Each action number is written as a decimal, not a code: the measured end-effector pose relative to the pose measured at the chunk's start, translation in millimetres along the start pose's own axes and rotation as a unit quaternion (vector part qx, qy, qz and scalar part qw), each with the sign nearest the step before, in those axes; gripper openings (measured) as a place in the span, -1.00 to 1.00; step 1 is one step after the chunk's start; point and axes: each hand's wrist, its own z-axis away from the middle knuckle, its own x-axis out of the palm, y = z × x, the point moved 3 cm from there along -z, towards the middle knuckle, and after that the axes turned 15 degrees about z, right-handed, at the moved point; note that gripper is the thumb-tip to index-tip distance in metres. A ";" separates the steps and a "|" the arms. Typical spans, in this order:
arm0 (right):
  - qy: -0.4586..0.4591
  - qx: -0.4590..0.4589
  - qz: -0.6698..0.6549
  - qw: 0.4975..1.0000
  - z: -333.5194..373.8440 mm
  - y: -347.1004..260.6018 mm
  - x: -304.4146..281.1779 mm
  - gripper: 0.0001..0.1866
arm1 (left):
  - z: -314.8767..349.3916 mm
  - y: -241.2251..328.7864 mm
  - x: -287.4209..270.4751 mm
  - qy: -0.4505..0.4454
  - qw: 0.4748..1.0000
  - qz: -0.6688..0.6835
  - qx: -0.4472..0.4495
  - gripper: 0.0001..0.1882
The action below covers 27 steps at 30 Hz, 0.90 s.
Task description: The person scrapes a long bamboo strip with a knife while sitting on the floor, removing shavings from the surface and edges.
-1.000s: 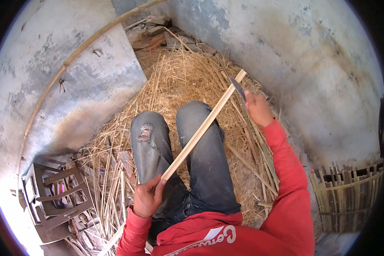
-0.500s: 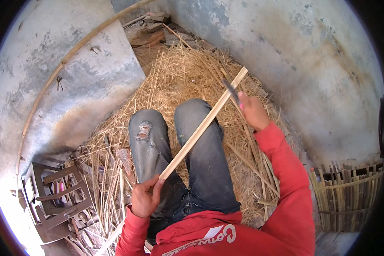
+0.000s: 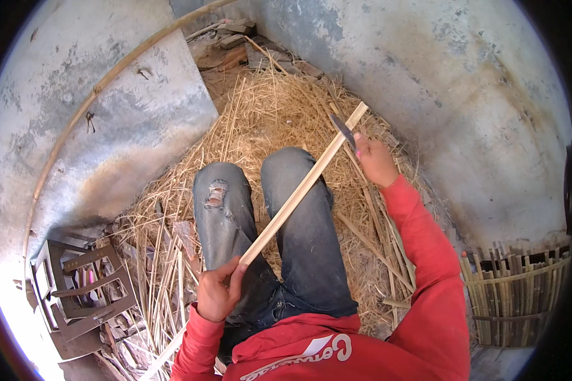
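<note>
A long pale split bamboo strip (image 3: pixel 304 188) runs slantwise across my jeans (image 3: pixel 302 244), from my lap up to the far right. My left hand (image 3: pixel 219 289) pinches it near its lower part, thumb on top, and the strip carries on below beside my sleeve. My right hand (image 3: pixel 376 160) grips a knife, its handle mostly hidden in the fist with a bit of pink showing. The dark knife blade (image 3: pixel 342 129) lies across the strip a little below its far end.
Shavings (image 3: pixel 267 108) and loose strips cover the floor around my legs. A dark slatted frame (image 3: pixel 86 289) stands at the left, a bamboo-slat basket (image 3: pixel 515 292) at the right. A long curved pole (image 3: pixel 95 92) leans along the left wall; stained walls (image 3: pixel 464 127) enclose the corner.
My right hand and the knife have shifted slightly; the blade now crosses the strip at a flatter slant. The left hand keeps its hold, nearly unmoved.
</note>
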 end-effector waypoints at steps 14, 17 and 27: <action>-0.017 0.008 0.036 0.999 -0.9 6.7 4.6 -0.29 | -7.9 3.3 2.2 0.010 0.999 0.004 0.035 -0.68; 0.009 -0.121 0.026 0.992 38.8 -14.0 31.4 -0.29 | -9.5 17.8 2.4 0.000 1.000 -0.011 -0.026 -0.68; -0.051 -0.158 -0.046 0.985 83.5 -47.0 37.6 -0.32 | -24.0 16.6 13.4 0.012 0.999 0.007 0.037 -0.68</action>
